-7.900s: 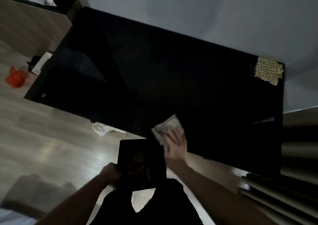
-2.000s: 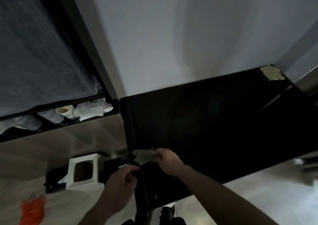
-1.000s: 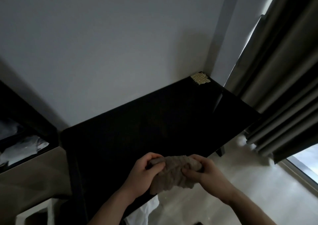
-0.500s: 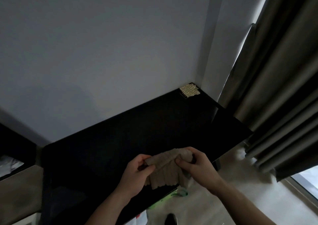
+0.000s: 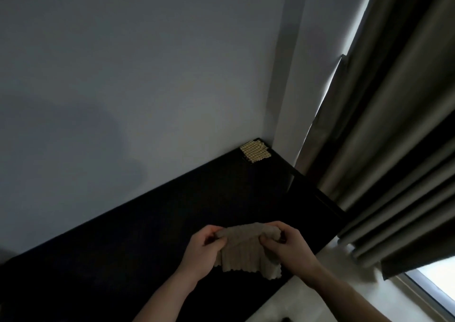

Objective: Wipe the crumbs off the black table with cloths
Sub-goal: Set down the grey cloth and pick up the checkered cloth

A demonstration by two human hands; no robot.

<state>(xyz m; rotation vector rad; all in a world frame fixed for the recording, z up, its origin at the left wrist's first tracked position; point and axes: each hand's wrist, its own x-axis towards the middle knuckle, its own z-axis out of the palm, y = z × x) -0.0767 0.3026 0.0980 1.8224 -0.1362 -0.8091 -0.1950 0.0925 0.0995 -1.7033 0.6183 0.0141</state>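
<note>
A beige ribbed cloth (image 5: 242, 252) hangs above the near part of the black table (image 5: 172, 223). My left hand (image 5: 203, 252) pinches its upper left edge and my right hand (image 5: 286, 245) pinches its upper right edge, so the cloth is stretched between them and droops down. A second cloth, yellow checked (image 5: 254, 151), lies flat on the table's far corner against the wall. No crumbs can be made out on the dark surface.
A grey wall (image 5: 147, 75) runs along the table's far side. Dark curtains (image 5: 394, 149) hang to the right, close to the table's end. A bright window (image 5: 438, 282) and pale floor (image 5: 307, 304) lie at the lower right.
The view has swung right along the table since two seconds ago. Both hands took up the beige cloth and now hold it spread a little wider than half a second ago.
</note>
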